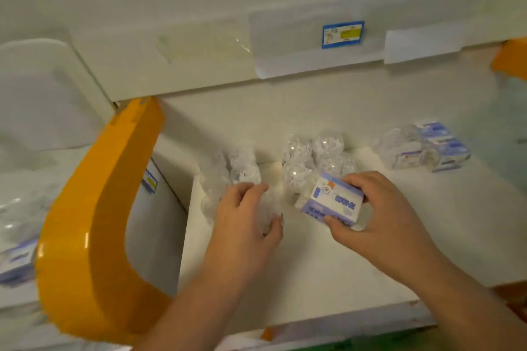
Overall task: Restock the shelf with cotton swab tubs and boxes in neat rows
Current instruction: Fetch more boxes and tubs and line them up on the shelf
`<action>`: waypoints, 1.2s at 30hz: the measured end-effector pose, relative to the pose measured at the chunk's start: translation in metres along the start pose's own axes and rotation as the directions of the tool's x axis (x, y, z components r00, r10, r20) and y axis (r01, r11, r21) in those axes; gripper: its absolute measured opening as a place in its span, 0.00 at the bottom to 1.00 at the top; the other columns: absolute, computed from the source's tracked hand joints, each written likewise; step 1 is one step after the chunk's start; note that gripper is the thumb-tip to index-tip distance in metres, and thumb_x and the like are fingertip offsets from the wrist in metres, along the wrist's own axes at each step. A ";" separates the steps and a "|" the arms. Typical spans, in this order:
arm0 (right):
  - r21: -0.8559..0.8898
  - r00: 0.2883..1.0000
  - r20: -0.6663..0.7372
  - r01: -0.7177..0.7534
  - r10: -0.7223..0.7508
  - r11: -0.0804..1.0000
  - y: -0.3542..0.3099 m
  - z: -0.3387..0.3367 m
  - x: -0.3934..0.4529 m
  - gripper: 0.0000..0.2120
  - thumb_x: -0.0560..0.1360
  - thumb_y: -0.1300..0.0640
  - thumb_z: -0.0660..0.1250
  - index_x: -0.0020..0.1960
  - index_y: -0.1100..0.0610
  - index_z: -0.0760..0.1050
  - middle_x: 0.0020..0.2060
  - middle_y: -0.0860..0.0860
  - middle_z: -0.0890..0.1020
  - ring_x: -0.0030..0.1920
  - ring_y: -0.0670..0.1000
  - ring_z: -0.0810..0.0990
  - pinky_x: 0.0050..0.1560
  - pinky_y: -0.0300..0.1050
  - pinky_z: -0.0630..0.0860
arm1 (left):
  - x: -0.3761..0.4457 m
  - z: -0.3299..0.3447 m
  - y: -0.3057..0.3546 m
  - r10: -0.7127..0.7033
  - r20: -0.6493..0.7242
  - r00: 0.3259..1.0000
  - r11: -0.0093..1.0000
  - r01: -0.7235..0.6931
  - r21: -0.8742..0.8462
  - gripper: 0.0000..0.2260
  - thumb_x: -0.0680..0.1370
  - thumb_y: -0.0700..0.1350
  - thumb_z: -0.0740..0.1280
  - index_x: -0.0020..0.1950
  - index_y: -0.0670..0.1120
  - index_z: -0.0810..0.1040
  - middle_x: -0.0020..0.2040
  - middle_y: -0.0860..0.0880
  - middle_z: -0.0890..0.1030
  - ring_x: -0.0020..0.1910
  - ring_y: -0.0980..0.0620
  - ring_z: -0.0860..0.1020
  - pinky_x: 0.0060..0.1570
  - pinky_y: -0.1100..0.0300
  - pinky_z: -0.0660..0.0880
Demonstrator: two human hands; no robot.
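Fingers (353,179) round a box (332,201) over white shelf (370,251)

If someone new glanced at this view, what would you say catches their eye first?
Probably the bright orange shelf bracket curving down the left side, vivid against the white shelf. Next, at centre, the right hand gripping a blue-and-white box, while the left hand closes on a clear tub among other tubs. A blue price tag stands out on the shelf edge above.
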State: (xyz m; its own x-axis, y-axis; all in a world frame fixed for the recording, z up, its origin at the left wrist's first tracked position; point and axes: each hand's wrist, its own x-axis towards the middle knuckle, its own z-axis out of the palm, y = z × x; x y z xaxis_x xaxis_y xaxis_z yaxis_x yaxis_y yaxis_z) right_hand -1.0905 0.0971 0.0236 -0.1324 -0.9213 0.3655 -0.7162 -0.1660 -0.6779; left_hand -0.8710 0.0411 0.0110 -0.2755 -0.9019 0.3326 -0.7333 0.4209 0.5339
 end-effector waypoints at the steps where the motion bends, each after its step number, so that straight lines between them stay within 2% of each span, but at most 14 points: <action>1: 0.025 1.000 0.013 0.020 -0.021 0.999 0.006 -0.001 0.006 0.22 0.64 0.50 0.77 0.54 0.45 0.73 0.47 0.39 0.74 0.48 0.41 0.76 0.45 0.29 0.70 | 0.002 0.002 0.004 -0.021 -0.022 1.000 1.000 0.021 0.014 0.25 0.71 0.49 0.73 0.67 0.51 0.73 0.61 0.55 0.68 0.57 0.60 0.68 0.58 0.80 0.56; 4: 0.084 0.996 0.056 0.069 -0.074 0.994 0.025 -0.003 0.023 0.22 0.64 0.51 0.78 0.55 0.47 0.74 0.48 0.40 0.74 0.49 0.42 0.77 0.46 0.30 0.70 | 0.007 0.009 0.012 -0.093 -0.074 0.993 0.994 0.097 0.050 0.25 0.72 0.50 0.73 0.68 0.52 0.73 0.63 0.56 0.68 0.55 0.66 0.63 0.55 0.84 0.54; 6: 0.115 0.991 0.099 0.079 -0.091 0.990 0.035 -0.002 0.029 0.22 0.64 0.51 0.77 0.55 0.48 0.74 0.49 0.40 0.74 0.49 0.43 0.76 0.47 0.30 0.70 | 0.008 0.013 0.015 -0.144 -0.081 0.986 0.984 0.151 0.093 0.25 0.72 0.50 0.73 0.69 0.53 0.72 0.64 0.55 0.68 0.57 0.62 0.65 0.56 0.80 0.57; 9: 0.142 0.980 0.144 0.115 -0.135 0.983 0.044 -0.002 0.034 0.22 0.64 0.50 0.77 0.56 0.48 0.74 0.49 0.40 0.74 0.50 0.43 0.76 0.48 0.30 0.70 | 0.005 0.016 0.021 -0.202 -0.081 0.976 0.963 0.213 0.167 0.25 0.73 0.50 0.72 0.69 0.52 0.71 0.66 0.53 0.68 0.64 0.52 0.69 0.60 0.66 0.64; 11: 0.147 0.972 0.169 0.138 -0.162 0.980 0.049 -0.002 0.035 0.22 0.64 0.49 0.77 0.56 0.48 0.74 0.49 0.40 0.74 0.50 0.43 0.76 0.48 0.30 0.69 | 0.003 0.020 0.025 -0.231 -0.090 0.969 0.950 0.245 0.195 0.26 0.73 0.50 0.71 0.70 0.51 0.71 0.67 0.52 0.69 0.65 0.50 0.69 0.61 0.61 0.68; 18: 0.172 0.954 0.196 0.194 -0.226 0.966 0.057 -0.009 0.038 0.22 0.63 0.46 0.73 0.56 0.48 0.74 0.48 0.39 0.74 0.50 0.43 0.76 0.50 0.32 0.71 | 0.004 0.035 0.031 -0.309 -0.108 0.945 0.916 0.326 0.232 0.25 0.73 0.49 0.71 0.70 0.49 0.71 0.70 0.48 0.68 0.68 0.46 0.69 0.63 0.56 0.68; 29: 0.155 0.961 0.185 0.177 -0.204 0.972 0.077 -0.027 0.031 0.23 0.64 0.50 0.77 0.57 0.47 0.74 0.49 0.40 0.74 0.51 0.42 0.75 0.49 0.30 0.70 | 0.010 0.050 0.027 -0.298 -0.143 0.944 0.892 0.329 0.311 0.23 0.74 0.45 0.70 0.68 0.45 0.71 0.71 0.44 0.66 0.69 0.41 0.67 0.65 0.48 0.70; 36: 0.118 0.969 0.152 0.175 -0.192 0.977 0.097 -0.054 0.029 0.23 0.65 0.50 0.76 0.57 0.49 0.75 0.49 0.40 0.75 0.51 0.43 0.76 0.50 0.32 0.71 | 0.005 0.047 0.050 -0.209 -0.186 0.960 0.876 0.268 0.400 0.25 0.73 0.44 0.72 0.69 0.43 0.72 0.69 0.44 0.71 0.69 0.42 0.67 0.65 0.47 0.68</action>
State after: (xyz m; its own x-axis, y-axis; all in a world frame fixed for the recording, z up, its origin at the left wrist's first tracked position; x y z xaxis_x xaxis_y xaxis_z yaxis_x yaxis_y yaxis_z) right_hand -1.2008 0.0731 0.0035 0.1136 -0.9149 0.3873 -0.6421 -0.3651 -0.6741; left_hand -0.9378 0.0525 0.0029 0.0041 -0.9359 0.3522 -0.9652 0.0884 0.2460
